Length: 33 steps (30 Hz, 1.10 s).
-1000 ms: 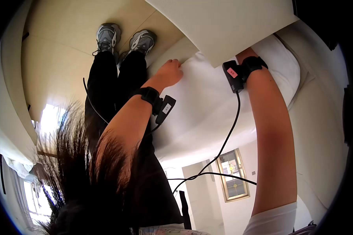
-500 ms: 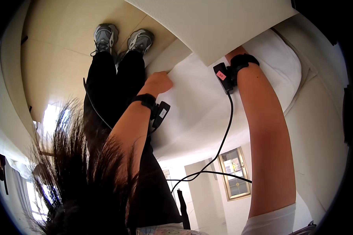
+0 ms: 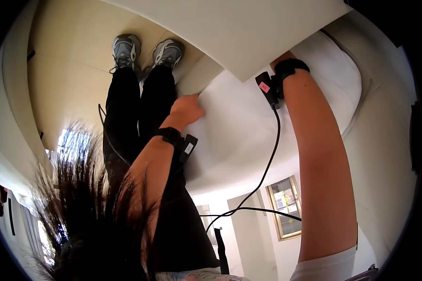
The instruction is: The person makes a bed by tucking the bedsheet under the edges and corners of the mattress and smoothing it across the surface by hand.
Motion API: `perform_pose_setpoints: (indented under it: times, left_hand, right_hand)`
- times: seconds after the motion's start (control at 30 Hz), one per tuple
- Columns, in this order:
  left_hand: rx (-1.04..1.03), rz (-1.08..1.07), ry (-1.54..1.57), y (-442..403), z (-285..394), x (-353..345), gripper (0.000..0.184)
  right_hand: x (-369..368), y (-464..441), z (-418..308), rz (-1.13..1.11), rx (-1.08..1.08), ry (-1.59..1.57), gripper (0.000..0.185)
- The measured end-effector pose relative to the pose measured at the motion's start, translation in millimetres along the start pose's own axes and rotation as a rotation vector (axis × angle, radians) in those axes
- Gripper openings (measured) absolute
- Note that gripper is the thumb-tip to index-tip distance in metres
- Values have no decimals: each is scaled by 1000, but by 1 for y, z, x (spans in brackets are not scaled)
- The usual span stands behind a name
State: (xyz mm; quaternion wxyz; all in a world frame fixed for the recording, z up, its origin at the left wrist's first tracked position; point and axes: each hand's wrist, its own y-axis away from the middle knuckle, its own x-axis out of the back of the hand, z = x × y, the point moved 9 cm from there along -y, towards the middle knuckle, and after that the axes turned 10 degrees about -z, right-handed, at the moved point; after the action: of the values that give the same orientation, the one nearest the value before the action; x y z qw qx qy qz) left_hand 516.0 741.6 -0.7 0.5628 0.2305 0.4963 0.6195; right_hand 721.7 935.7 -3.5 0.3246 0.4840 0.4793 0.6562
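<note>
My left hand (image 3: pixel 187 108) is closed at the near-left border of a white sheet (image 3: pixel 244 122), its fingers curled at the cloth's edge and slightly blurred. Creases run through the sheet beside it. A large pale panel (image 3: pixel 239 33) with a pointed corner hangs over the sheet from the top. My right hand reaches behind this panel, so its fingers are hidden; only the wrist and forearm (image 3: pixel 319 140) show. Each wrist wears a black strap with a small black box, the right box (image 3: pixel 267 89) bearing a pink label and the left box (image 3: pixel 188 149) a white one.
Black cables (image 3: pixel 272 159) run from the wrist boxes and cross between my arms. My grey shoes (image 3: pixel 168 54) stand on a tan floor (image 3: pixel 70 56) left of the sheet. Dark hair (image 3: pixel 94 220) covers the lower left. A gold-framed pane (image 3: pixel 286 206) appears at the bottom.
The panel's edge now reaches farther left and its corner sits slightly lower. My left hand and shoes appear a little lower in the view. My right arm has barely moved.
</note>
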Motion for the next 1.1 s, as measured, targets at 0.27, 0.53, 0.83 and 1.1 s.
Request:
perform_pose_setpoints:
  times: [0.27,0.53,0.83,1.1]
  left_hand:
    - [-144,210,293,-20,12,22,49]
    - [9,206,388,-33,15,19,48]
    - [-45,166,377,-34,13,11,47]
    - [-148,554,176,-9,37,29,57]
  right_hand:
    - [-4,-7,-13,-26,31,2,23]
    - [-19,-7,-29,-72,89,25,24]
    - [-33,-9,-51,-84,156,49,25]
    - [-34,-39,-56,-65,160,39,27]
